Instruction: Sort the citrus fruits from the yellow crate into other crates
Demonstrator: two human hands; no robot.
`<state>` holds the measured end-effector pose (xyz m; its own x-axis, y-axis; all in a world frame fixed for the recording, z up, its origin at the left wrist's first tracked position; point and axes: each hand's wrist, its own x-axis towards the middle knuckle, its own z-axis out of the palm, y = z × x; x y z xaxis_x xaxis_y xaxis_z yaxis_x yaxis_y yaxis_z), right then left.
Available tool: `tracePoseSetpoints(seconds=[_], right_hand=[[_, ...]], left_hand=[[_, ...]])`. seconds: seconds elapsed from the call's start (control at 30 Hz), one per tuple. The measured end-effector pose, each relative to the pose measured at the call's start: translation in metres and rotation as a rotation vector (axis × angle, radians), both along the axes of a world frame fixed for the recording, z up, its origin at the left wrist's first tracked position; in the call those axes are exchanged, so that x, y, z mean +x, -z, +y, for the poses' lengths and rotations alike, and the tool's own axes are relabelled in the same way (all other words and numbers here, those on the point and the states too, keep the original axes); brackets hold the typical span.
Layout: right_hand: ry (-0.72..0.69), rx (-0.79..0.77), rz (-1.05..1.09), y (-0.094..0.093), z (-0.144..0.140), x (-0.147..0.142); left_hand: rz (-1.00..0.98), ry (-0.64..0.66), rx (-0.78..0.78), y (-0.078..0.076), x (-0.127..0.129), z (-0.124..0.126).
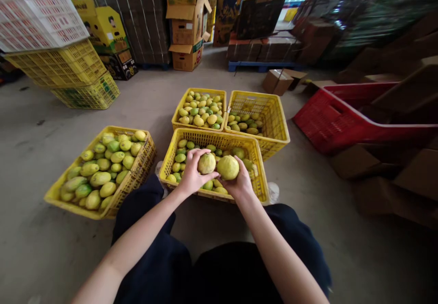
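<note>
My left hand point(192, 172) is closed around a yellow-green lemon point(207, 163), thumb below and fingers on top. Beside it, my right hand point(242, 181) grips a slightly larger lemon point(228, 167) from below and the right. Both fruits are held close together above the near yellow crate point(260, 176), which has green and yellow lemons point(180, 157) lying in it. Parts of those lemons are hidden by my hands. Behind stand a well-filled yellow crate point(174, 121) and a yellow crate point(281, 131) with a low layer of lemons.
At my left is a tilted-looking yellow crate point(54, 198) heaped with lemons. A red crate point(316, 126) with cardboard stands to the right, cardboard boxes point(379, 199) beside it. Stacked crates point(65, 62) are at the far left; cartons point(185, 30) and a blue pallet point(249, 66) stand behind.
</note>
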<state>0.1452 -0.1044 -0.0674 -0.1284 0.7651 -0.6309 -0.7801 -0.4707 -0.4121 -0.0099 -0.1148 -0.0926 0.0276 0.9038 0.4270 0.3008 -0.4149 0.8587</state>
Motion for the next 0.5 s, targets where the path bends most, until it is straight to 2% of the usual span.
tracePoseSetpoints(seconds=[0.1,0.2,0.27,0.4,0.5], right_hand=[[0.052,0.003,-0.042,-0.005,0.001,-0.004],[0.077,-0.005,-0.085,-0.008,0.004,-0.008],[0.094,-0.007,-0.131,-0.009,0.007,-0.010],[0.044,0.018,-0.226,-0.008,0.015,-0.013],[-0.050,0.027,-0.260,-0.008,0.018,-0.017]], left_hand=[[-0.064,0.104,-0.065,-0.002,0.004,-0.001],[-0.221,0.226,-0.194,-0.007,0.006,-0.001],[-0.331,0.263,-0.294,-0.010,0.006,0.001],[-0.648,0.271,-0.515,-0.012,0.005,0.007],[-0.925,0.207,-0.636,-0.012,0.005,0.013]])
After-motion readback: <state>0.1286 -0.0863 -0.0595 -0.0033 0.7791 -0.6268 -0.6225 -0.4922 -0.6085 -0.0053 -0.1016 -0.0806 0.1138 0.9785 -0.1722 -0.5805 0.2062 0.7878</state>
